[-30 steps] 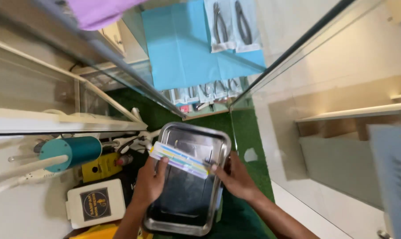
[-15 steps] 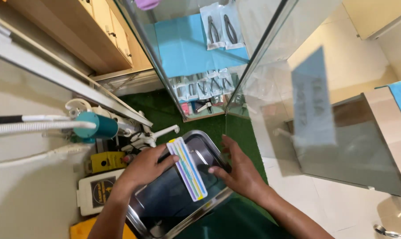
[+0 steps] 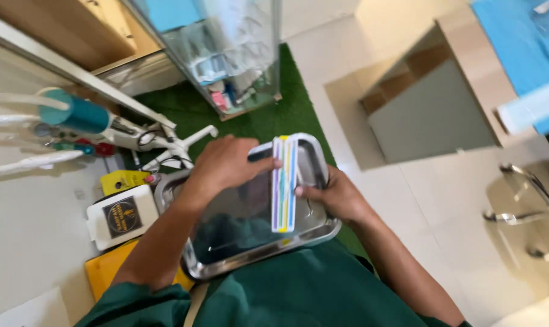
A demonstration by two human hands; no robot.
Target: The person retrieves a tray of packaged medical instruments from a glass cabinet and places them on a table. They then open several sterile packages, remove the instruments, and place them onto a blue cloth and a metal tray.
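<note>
Striped packets (image 3: 284, 183), a slim bundle edged in yellow, blue and purple, stand on edge across the steel tray (image 3: 226, 242), and that is as far as the work looks to have got. My left hand (image 3: 223, 165) reaches over the tray and pinches the bundle's top end with its fingertips; my right hand (image 3: 334, 197) grips it from the other side, thumb pressed to the packets while the palm also seems to steady the tray's rim. So the bundle is gathered and brought to the tray, but by my reading it is not yet laid flat or let go: both hands are closed on it. The tray's mirrored floor shows no other item that I can make out, only reflections.

The tray sits low in front of my green scrub top, partly over a crowded tabletop at my left. There, a white box with a dark round label (image 3: 120, 215) lies beside the tray, a yellow tag (image 3: 124, 180) just above it and a yellow flat thing (image 3: 105, 269) below. Farther left, a teal-capped handpiece (image 3: 74, 115) and white tubing (image 3: 177, 142) rest near the wall.

Underneath is green artificial turf (image 3: 268, 115), then pale floor tiles. A glass cabinet (image 3: 232, 54) holding small supplies stands ahead, a wooden cupboard sits at the upper left, and a chrome stool base (image 3: 529, 212) is to the right.
</note>
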